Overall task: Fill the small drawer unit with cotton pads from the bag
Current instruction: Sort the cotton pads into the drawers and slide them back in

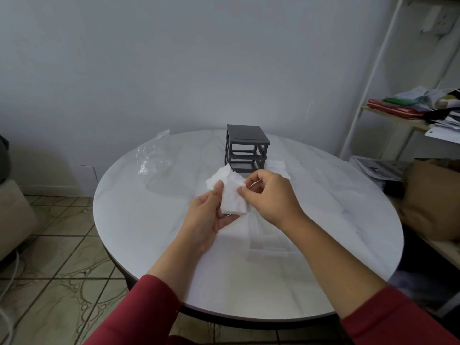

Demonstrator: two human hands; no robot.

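Observation:
My left hand (209, 212) grips a loose stack of white cotton pads (230, 192) above the middle of the round table. My right hand (267, 195) pinches the right edge of the same stack between thumb and fingers. Just behind the hands stands the dark grey drawer unit (246, 148), its frame showing hollow slots. A clear drawer (268, 239) lies on the table below my hands. Another white pile of pads (277, 165) lies to the right of the unit. The clear plastic bag (153, 155) lies crumpled at the table's far left.
The white marble-look table (149, 220) ends in a dark rim near me. A white shelf rack (388, 113) with papers and red folders stands at the right, with a brown paper bag (433, 197) below it. Tiled floor lies to the left.

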